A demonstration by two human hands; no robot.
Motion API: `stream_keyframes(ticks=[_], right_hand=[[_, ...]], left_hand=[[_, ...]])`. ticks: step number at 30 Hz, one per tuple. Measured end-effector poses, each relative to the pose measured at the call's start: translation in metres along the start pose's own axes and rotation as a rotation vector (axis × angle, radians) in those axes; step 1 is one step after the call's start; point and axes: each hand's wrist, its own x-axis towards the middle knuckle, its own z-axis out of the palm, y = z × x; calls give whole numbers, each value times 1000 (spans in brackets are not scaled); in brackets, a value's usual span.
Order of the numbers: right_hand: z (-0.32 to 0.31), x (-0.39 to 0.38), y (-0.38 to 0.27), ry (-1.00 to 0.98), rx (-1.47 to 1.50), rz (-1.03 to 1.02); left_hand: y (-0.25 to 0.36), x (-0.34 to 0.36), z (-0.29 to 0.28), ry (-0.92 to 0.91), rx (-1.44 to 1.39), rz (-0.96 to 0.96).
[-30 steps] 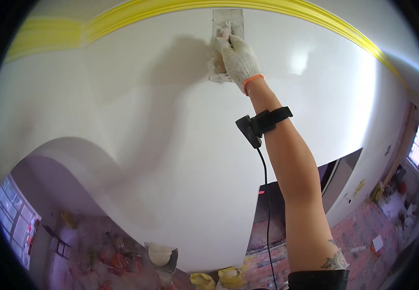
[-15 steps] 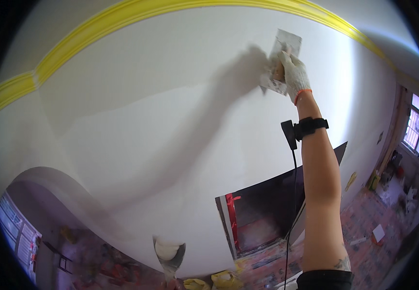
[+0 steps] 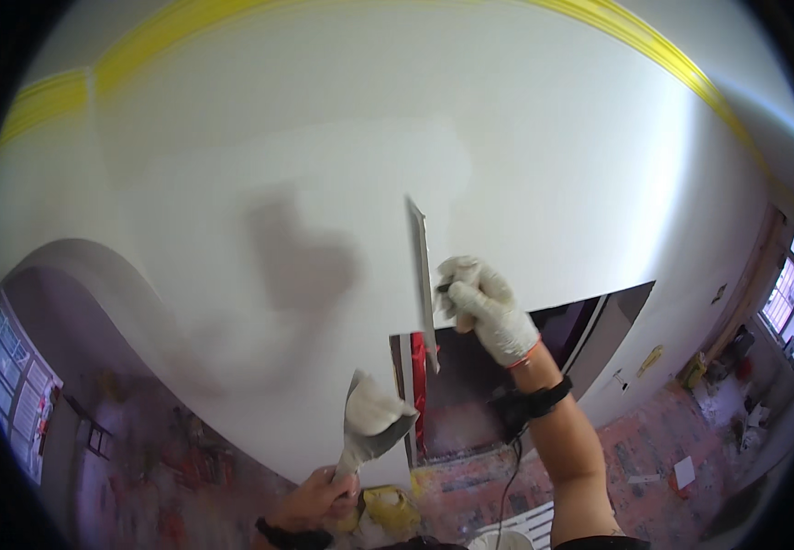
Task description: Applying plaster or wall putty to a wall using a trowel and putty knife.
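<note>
My right hand [image 3: 489, 307], in a whitish work glove with an orange cuff, grips a flat plastering trowel [image 3: 423, 284] by its handle. The trowel is turned nearly edge-on, apart from the wall as far as I can tell. Lower down, my left hand [image 3: 319, 500] is wrapped round the handle of a broad putty knife [image 3: 399, 434], blade up. A lump of white putty [image 3: 371, 405] lies on that blade. Behind both tools stands the white wall [image 3: 232, 183], with a slightly different-toned patch across its upper part and my shadow on it.
Yellow moulding [image 3: 635, 37] runs along the wall's top. Below are a dark opening edged with red tape [image 3: 419, 394] and an arched opening [image 3: 76, 261] at left. Yellow bags [image 3: 388, 513], a white slatted thing [image 3: 530, 527] and a stained floor [image 3: 626, 440] lie beneath. A cable [image 3: 507, 495] hangs from my right wrist.
My right hand has come down and left from high on the wall, turning the trowel edge-on. My left hand has risen into view with the putty knife.
</note>
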Motion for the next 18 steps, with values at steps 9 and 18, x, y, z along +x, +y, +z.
stream_keyframes(ticks=[9, 18], right_hand=[[11, -63, 73, -334, -136, 365], [76, -113, 158, -53, 1302, 754]], left_hand=[[32, 6, -13, 2, 121, 269], [45, 67, -29, 720, 1103, 1042]])
